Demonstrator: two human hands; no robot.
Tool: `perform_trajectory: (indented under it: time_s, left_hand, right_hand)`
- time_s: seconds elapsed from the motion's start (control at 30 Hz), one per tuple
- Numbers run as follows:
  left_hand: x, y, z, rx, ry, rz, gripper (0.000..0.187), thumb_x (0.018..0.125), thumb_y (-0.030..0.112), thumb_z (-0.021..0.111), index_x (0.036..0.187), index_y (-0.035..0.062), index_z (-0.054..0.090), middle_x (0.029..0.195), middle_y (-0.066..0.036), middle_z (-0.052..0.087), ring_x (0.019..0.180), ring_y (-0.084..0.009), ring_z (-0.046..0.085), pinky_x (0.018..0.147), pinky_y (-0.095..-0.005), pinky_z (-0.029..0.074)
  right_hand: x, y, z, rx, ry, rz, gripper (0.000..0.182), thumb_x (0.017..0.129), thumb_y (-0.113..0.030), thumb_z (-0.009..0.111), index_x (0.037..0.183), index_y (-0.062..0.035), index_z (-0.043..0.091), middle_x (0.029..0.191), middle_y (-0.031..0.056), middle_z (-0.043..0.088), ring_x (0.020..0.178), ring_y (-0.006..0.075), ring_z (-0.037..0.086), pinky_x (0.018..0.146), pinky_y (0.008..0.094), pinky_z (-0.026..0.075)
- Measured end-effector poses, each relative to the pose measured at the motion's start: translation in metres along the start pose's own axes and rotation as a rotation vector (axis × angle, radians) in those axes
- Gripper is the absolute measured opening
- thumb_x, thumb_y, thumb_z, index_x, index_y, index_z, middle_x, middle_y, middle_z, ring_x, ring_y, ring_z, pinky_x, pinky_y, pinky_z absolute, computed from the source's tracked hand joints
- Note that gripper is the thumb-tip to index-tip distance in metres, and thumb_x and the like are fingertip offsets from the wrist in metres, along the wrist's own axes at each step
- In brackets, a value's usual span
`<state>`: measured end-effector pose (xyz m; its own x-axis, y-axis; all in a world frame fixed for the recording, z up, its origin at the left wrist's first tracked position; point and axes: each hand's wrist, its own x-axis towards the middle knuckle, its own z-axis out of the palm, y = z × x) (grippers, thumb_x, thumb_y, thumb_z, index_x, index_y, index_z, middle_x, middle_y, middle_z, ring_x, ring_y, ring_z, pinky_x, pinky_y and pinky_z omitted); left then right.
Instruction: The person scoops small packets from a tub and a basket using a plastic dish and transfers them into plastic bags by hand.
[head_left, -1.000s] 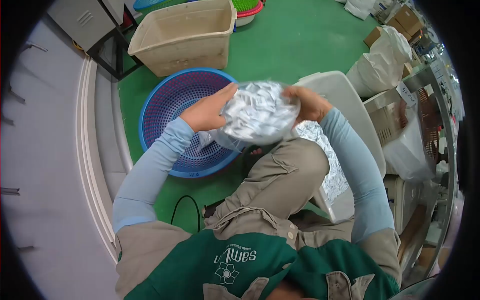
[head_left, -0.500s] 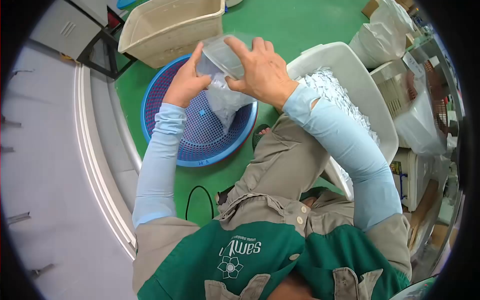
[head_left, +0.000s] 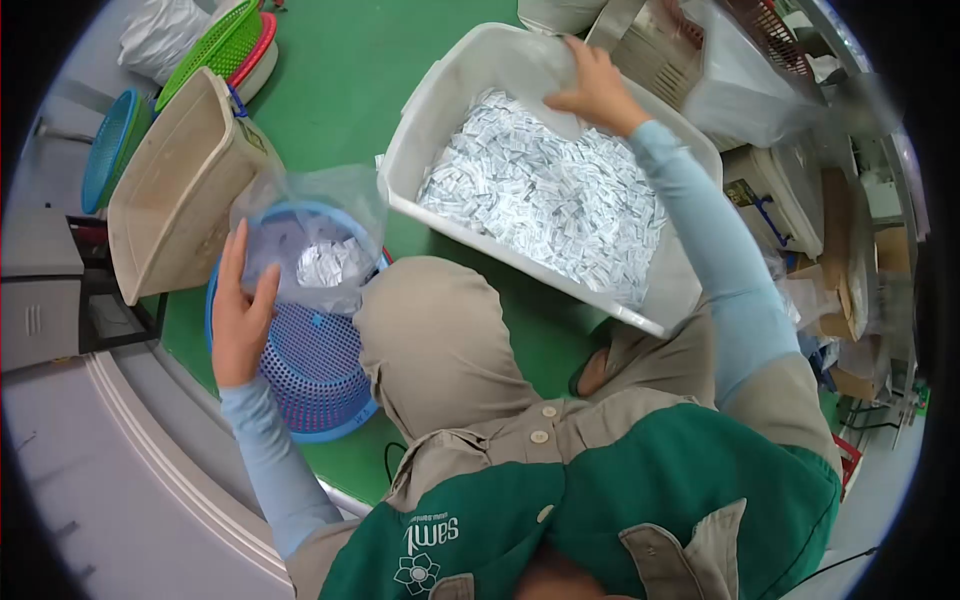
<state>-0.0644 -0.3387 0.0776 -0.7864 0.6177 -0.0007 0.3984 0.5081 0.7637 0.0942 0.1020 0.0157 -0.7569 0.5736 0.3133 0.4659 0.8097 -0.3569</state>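
My left hand is at the near left side of a clear plastic bag, its thumb and fingers around the bag's edge. White packets lie inside the bag, which rests in a blue mesh basket. My right hand reaches over a white tub, thumb and fingers spread around a clear plastic container. The container is hard to make out against the tub wall. Under it lies a heap of small white packets with dark print.
A beige tub stands tilted at the left. Behind it are a green basket, a blue basket and a white sack. Crates and a plastic sack stand at the far right. My knee is between basket and white tub.
My view has turned to the right. My right hand has moved with the clear container from the bag to the white tub. My left hand has stayed at the bag, which now sits lower in the basket.
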Motion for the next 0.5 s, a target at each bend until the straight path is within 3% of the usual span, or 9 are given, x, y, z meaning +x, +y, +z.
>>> perform_trajectory:
  time_s: [0.07, 0.13, 0.2, 0.23, 0.27, 0.33, 0.4, 0.5]
  left_hand:
    - [-0.007, 0.004, -0.009, 0.156, 0.059, 0.061, 0.055, 0.084, 0.013, 0.06, 0.135, 0.0129, 0.042, 0.138, -0.014, 0.04, 0.058, -0.0082, 0.045, 0.054, -0.0206, 0.041]
    - [-0.004, 0.021, -0.017, 0.34, 0.158, 0.16, 0.049, 0.084, 0.012, 0.061, 0.131, 0.01, 0.047, 0.138, -0.016, 0.04, 0.059, -0.0079, 0.043, 0.055, -0.0203, 0.04]
    - [0.005, 0.06, -0.018, 0.263, 0.164, 0.218, 0.048, 0.085, 0.01, 0.06, 0.131, 0.0078, 0.047, 0.138, -0.016, 0.04, 0.062, -0.0078, 0.043, 0.057, -0.0207, 0.04]
    - [0.012, 0.079, -0.011, 0.22, 0.168, 0.264, 0.046, 0.084, 0.009, 0.06, 0.129, 0.0063, 0.049, 0.137, -0.014, 0.041, 0.067, -0.008, 0.049, 0.062, -0.0208, 0.042]
    - [0.019, 0.095, 0.0, 0.22, 0.153, 0.264, 0.046, 0.084, 0.009, 0.06, 0.129, 0.0063, 0.049, 0.137, -0.014, 0.041, 0.067, -0.008, 0.049, 0.062, -0.0208, 0.042]
    - [0.039, 0.12, 0.033, 0.103, 0.098, 0.446, 0.044, 0.083, 0.008, 0.06, 0.127, 0.0058, 0.051, 0.135, -0.014, 0.044, 0.078, -0.0138, 0.057, 0.067, -0.0252, 0.046]
    - [0.065, 0.133, 0.073, 0.12, -0.021, 0.615, 0.041, 0.082, 0.009, 0.06, 0.122, 0.0052, 0.053, 0.13, -0.017, 0.048, 0.091, -0.0252, 0.06, 0.074, -0.0329, 0.049]
    - [0.109, 0.137, 0.133, 0.212, -0.105, 0.881, 0.036, 0.08, 0.011, 0.059, 0.115, 0.0044, 0.055, 0.116, -0.019, 0.055, 0.095, -0.0352, 0.057, 0.078, -0.0417, 0.048]
  right_hand:
    - [-0.014, 0.028, 0.048, -0.176, -0.004, 0.141, 0.081, 0.06, -0.026, 0.073, 0.131, -0.0121, 0.036, 0.119, 0.0205, 0.043, 0.108, 0.0411, 0.043, 0.086, 0.0479, 0.044]
    - [-0.022, 0.029, 0.087, -0.164, -0.074, 0.218, 0.071, 0.064, -0.016, 0.069, 0.129, -0.0162, 0.04, 0.12, 0.0176, 0.044, 0.111, 0.0386, 0.042, 0.084, 0.0543, 0.042]
    - [-0.034, 0.026, 0.142, -0.261, 0.016, 0.004, 0.064, 0.068, -0.008, 0.063, 0.127, -0.0172, 0.042, 0.121, 0.0152, 0.044, 0.11, 0.0365, 0.042, 0.082, 0.0598, 0.04]
    - [-0.043, 0.011, 0.146, -0.248, -0.019, -0.133, 0.067, 0.066, -0.005, 0.061, 0.128, -0.0174, 0.041, 0.12, 0.0159, 0.044, 0.11, 0.0359, 0.043, 0.082, 0.0547, 0.041]
    - [-0.058, -0.007, 0.143, -0.233, -0.054, -0.27, 0.07, 0.064, -0.001, 0.06, 0.129, -0.0176, 0.041, 0.119, 0.0166, 0.045, 0.109, 0.0353, 0.043, 0.082, 0.0495, 0.042]
    - [-0.086, -0.033, 0.113, -0.203, -0.198, -0.466, 0.069, 0.063, -0.001, 0.059, 0.128, -0.018, 0.043, 0.117, 0.0162, 0.045, 0.107, 0.0346, 0.044, 0.083, 0.0487, 0.04]
    - [-0.12, -0.025, 0.083, -0.067, -0.229, -0.595, 0.073, 0.061, 0.001, 0.06, 0.129, -0.0181, 0.044, 0.115, 0.0158, 0.045, 0.106, 0.0347, 0.044, 0.087, 0.0484, 0.04]
    - [-0.147, -0.011, 0.023, 0.023, -0.397, -0.542, 0.083, 0.055, 0.002, 0.066, 0.131, -0.0181, 0.042, 0.115, 0.0162, 0.045, 0.103, 0.0346, 0.046, 0.089, 0.0425, 0.043]
